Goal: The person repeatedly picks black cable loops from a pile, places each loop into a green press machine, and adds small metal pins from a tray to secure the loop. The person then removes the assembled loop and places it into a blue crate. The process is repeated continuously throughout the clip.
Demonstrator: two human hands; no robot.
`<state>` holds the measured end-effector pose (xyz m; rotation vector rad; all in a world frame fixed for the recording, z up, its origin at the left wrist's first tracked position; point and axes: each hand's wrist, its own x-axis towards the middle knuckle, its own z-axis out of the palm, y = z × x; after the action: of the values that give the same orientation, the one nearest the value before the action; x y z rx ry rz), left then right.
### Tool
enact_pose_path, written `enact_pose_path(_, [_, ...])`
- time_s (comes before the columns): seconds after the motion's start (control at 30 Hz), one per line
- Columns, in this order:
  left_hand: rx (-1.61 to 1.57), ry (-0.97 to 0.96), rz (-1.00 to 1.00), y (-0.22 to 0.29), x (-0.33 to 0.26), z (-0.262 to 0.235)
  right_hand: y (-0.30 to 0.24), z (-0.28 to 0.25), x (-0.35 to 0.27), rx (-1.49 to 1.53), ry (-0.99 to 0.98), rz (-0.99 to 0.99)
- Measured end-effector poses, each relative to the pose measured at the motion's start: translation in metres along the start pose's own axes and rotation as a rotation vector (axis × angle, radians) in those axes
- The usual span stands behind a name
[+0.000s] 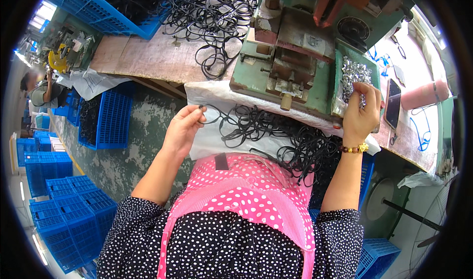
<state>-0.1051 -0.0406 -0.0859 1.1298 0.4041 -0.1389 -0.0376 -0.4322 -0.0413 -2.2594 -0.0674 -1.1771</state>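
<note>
Apron: worn at 6 o'clock, pink with white dots, over a black dotted garment.
Sheet: spread white between apron and counter, near the centre.
Tangle: black cords, heaped over the sheet and the apron, reaching toward 4 o'clock.
Left hand: held at 9 o'clock, raised beside the sheet; a black cord is pinched between the tips of thumb and fingers, its loop hanging toward the tangle.
Right hand: lowered into the tray at 3 o'clock, fingers bent down among the metal bits; whether one is gripped cannot be told.
Bracelet: worn on the right wrist, brown beads with a gold-coloured piece.
Tray: set at 2 o'clock, green, just beside the machine.
Metal bits: small, shiny, piled inside the tray.
Machine: mounted at 1 o'clock, green, with worn dark metal blocks.
Phone: laid right of the tray, near a pink roll.
Counter: covered at 12 o'clock by a second pile of black cords.
Crates: blue, stacked at 8 o'clock.
Co-worker: seen far off at 9 o'clock.
</note>
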Motion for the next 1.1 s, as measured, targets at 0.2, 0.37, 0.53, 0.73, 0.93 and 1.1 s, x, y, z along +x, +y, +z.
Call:
enact_pose_path(0.2, [0.46,-0.318,0.074,0.002,-0.034,0.039,0.0,0.0,0.0,-0.02,-0.014,-0.019])
enact_pose_path(0.37, [0.828,-0.424,0.317,-0.008,-0.037,0.046,0.001,-0.001,0.0,-0.024,-0.019,-0.026])
enact_pose_path(0.53, [0.449,-0.311,0.111,-0.012,-0.029,0.04,0.003,0.0,0.0,-0.054,-0.012,-0.049])
enact_pose_path(0.73, [0.372,-0.241,0.111,-0.015,-0.023,0.033,0.002,0.001,0.0,-0.059,-0.001,-0.047])
enact_pose_path(0.93, [0.228,-0.054,0.027,-0.03,-0.004,0.014,0.002,0.001,0.0,-0.063,0.001,-0.04])
enact_pose_path(1.1, [0.864,-0.014,0.173,-0.051,-0.004,-0.021,0.001,0.0,0.0,-0.062,0.005,-0.038])
